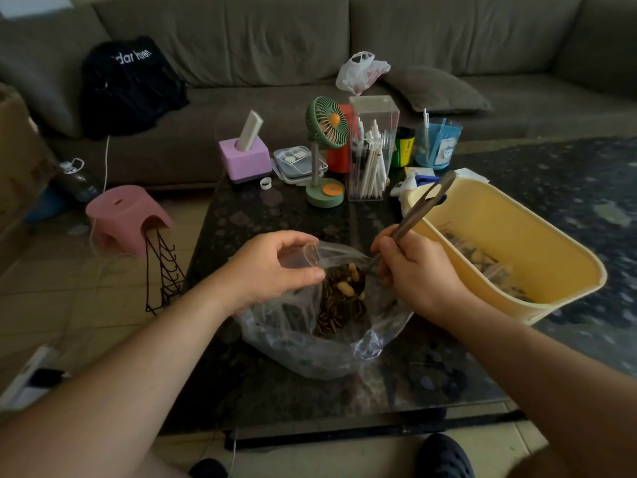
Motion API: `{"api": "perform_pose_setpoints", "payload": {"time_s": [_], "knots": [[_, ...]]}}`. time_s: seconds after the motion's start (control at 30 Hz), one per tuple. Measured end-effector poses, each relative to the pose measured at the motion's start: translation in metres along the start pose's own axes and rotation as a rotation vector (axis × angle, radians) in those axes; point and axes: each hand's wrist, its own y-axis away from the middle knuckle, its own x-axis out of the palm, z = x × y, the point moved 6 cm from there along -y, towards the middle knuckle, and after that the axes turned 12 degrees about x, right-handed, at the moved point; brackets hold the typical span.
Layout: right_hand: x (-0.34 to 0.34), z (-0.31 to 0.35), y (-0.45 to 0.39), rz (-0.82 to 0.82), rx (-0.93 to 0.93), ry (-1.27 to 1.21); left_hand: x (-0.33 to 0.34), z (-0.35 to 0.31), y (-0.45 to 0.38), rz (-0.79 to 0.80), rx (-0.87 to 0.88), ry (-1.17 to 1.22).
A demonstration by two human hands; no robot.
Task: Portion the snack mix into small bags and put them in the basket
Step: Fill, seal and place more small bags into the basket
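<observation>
Snack mix (pixel 339 298): dark striped sunflower seeds with pale peanuts in the shell, heaped inside a large clear plastic bag (pixel 310 343) that lies crumpled and open-mouthed on the dark stone-patterned coffee table (pixel 275 215), near its front edge.

Small bag (pixel 312 255): clear, thin film; held at the large bag's mouth by the left hand (pixel 272 270), thumb and forefinger pinching its rim, other fingers curled.

Scoop (pixel 413 222): long brownish handle, looped at the far end, probably metal; its head is down in the mix and partly hidden. Right hand (pixel 417 274) grips the handle, fingers wrapped around it.

Basket (pixel 537 243): pale yellow plastic, smooth, rounded corners; stands at the table's right edge, just beside the right hand. Filled clear packets lie on its floor.

Open room: bare tabletop runs between the large bag and the far clutter, and in front of the bag.

Far clutter: green desk fan (pixel 325 150), clear pen holder (pixel 370 150), lilac box (pixel 244 157), blue cup (pixel 437 143).

Surroundings: grey-green fabric sofa (pixel 275 39) behind; pink plastic stool (pixel 125 215) on the tiled floor, left of the table.
</observation>
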Motion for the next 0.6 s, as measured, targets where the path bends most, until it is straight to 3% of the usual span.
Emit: {"api": "perform_pose_setpoints", "payload": {"time_s": [0.13, 0.33, 0.6], "knots": [[-0.005, 0.003, 0.001, -0.035, 0.000, 0.003, 0.003, 0.005, 0.006, 0.046, 0.015, -0.182], [-0.018, 0.011, 0.005, -0.109, -0.025, -0.045, 0.009, 0.012, 0.013, 0.040, 0.000, -0.251], [-0.042, 0.041, 0.018, -0.185, -0.157, -0.110, 0.027, -0.005, 0.011, -0.071, 0.070, -0.175]]}}
